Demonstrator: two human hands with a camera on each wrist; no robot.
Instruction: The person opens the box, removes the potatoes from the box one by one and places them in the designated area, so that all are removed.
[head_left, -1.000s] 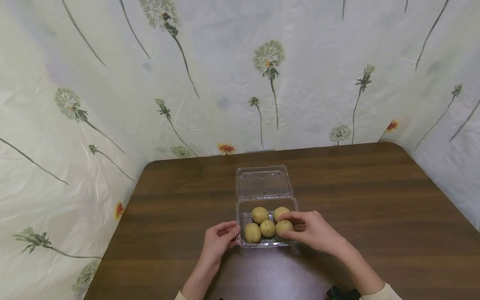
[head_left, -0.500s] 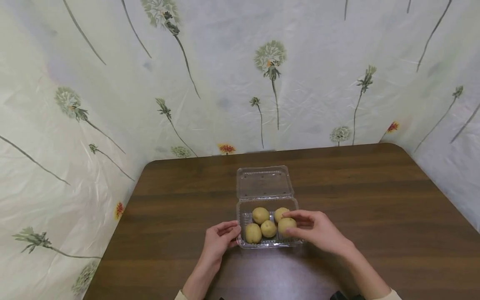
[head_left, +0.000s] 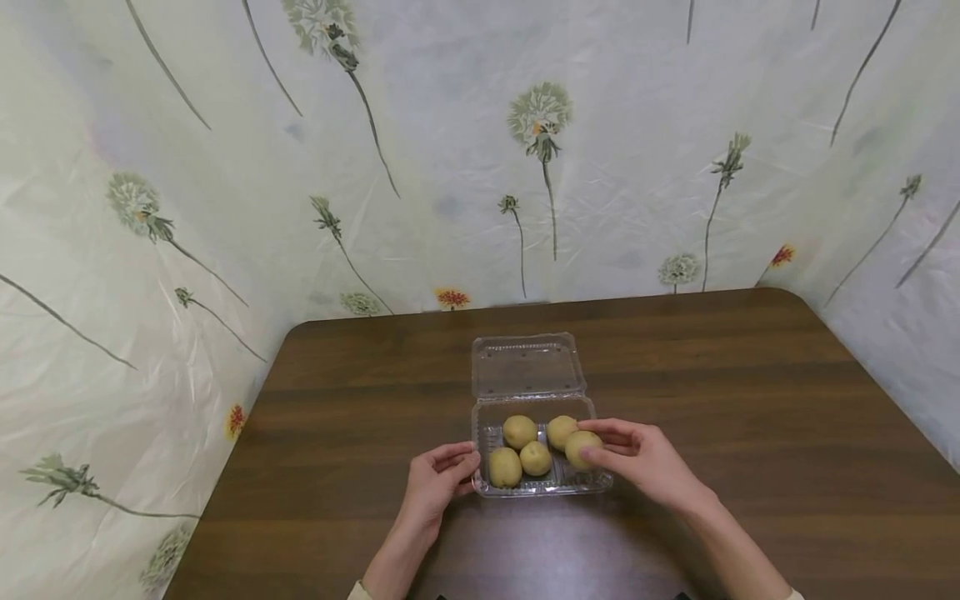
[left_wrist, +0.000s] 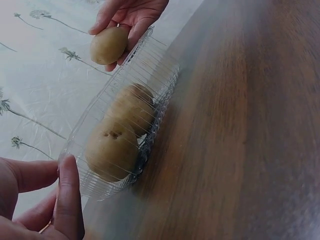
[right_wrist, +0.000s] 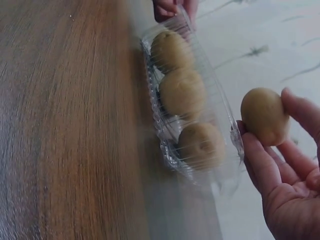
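Note:
A clear plastic clamshell box sits on the table with its lid folded back, away from me. Several yellowish potatoes lie inside it, among them a potato at the near left and one at the back right. My left hand pinches the box's left rim between thumb and fingers. Between thumb and fingertips, my right hand holds another potato, which the right wrist view shows raised above the box's rim.
The brown wooden table extends around the box on all sides. A pale curtain printed with dandelions hangs behind the table and along both sides.
My right hand has lifted the potato from the near right of the box and carried it up and rightward to the right rim. The left hand has stayed at the left rim.

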